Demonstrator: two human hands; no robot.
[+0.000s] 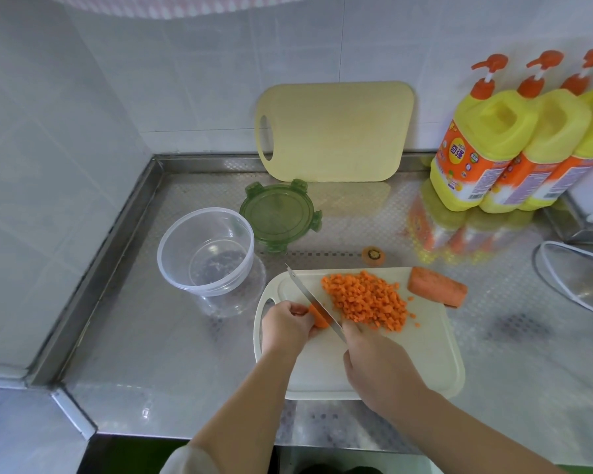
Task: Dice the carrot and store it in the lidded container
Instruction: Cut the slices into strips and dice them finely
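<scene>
On the white cutting board (408,357) my left hand (286,325) grips a short carrot piece (318,318). My right hand (379,364) holds a knife (314,302) whose blade lies across that piece, tip pointing away to the left. A heap of diced carrot (368,299) lies on the board's far half. A larger uncut carrot chunk (437,286) rests at the board's far right corner. The clear round container (206,251) stands empty to the left of the board. Its green lid (279,213) lies flat behind it.
A carrot top (373,255) sits on the steel counter beyond the board. A yellow cutting board (332,131) leans on the tiled wall. Three yellow detergent bottles (483,145) stand at the back right. A glass pot lid (575,278) lies at the right edge.
</scene>
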